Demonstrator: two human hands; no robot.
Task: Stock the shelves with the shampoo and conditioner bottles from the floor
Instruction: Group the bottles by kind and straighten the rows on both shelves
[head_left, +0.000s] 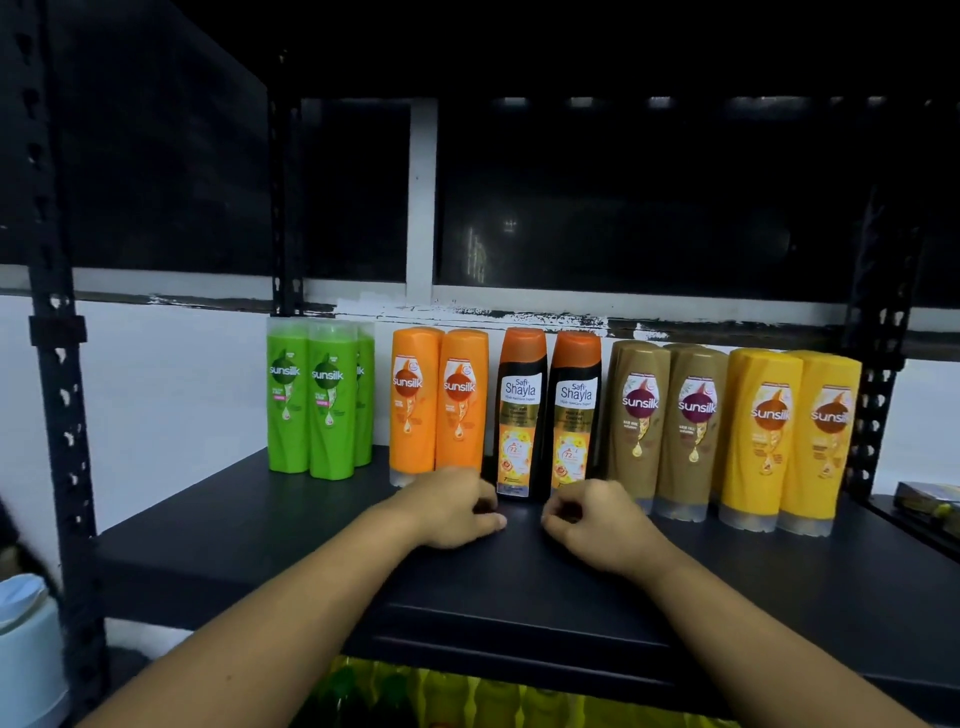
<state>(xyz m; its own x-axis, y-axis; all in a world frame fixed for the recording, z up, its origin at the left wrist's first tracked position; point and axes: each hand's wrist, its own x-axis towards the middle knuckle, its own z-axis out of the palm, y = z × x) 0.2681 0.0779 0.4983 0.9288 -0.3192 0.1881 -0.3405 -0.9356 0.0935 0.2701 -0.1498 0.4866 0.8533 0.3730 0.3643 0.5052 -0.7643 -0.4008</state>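
The shelf (260, 561) is a flat, matte black board held in a black metal frame, with a slotted post (57, 415) at its left front corner. Smooth plastic bottles stand upright in a row along its back.

- **Green bottles (327, 405):** a tight group at the left with clear caps on top, set apart from the rest.
- **Orange bottles (462, 400):** two, rounded at the shoulder and resting on clear caps.
- **Black bottles (522, 410):** two, glossy, with orange caps and yellow labels.
- **Brown bottles (693, 426):** two, standing cap-down.
- **Yellow bottles (763, 441):** at the right end, also cap-down.

From the orange bottles rightward, each one stands close against the next.

Both hands are low over the shelf, just in front of the black bottles and a little apart from each other. The left hand (454, 506) has its fingers curled under, tips on the board. It is near the foot of the left black bottle and covers the base of an orange one. The right hand (597, 527) is curled into a loose fist before the other black bottle. Neither hand holds anything.

Below the shelf edge, blurred green and yellow bottles (467, 696) show on a lower level.
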